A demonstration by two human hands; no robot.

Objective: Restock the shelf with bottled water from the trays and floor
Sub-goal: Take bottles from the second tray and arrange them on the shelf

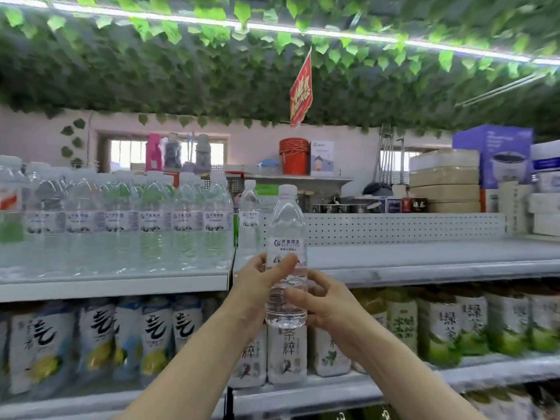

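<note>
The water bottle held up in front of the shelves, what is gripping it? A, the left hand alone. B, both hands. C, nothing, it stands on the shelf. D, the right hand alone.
B: the left hand lays its thumb across the label of the water bottle, while the right hand curls round the bottle's lower body.

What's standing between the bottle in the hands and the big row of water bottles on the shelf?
One lone clear plastic water bottle stands there, between the held white-capped clear bottle and the packed row of bottles, seen in the head view.
</note>
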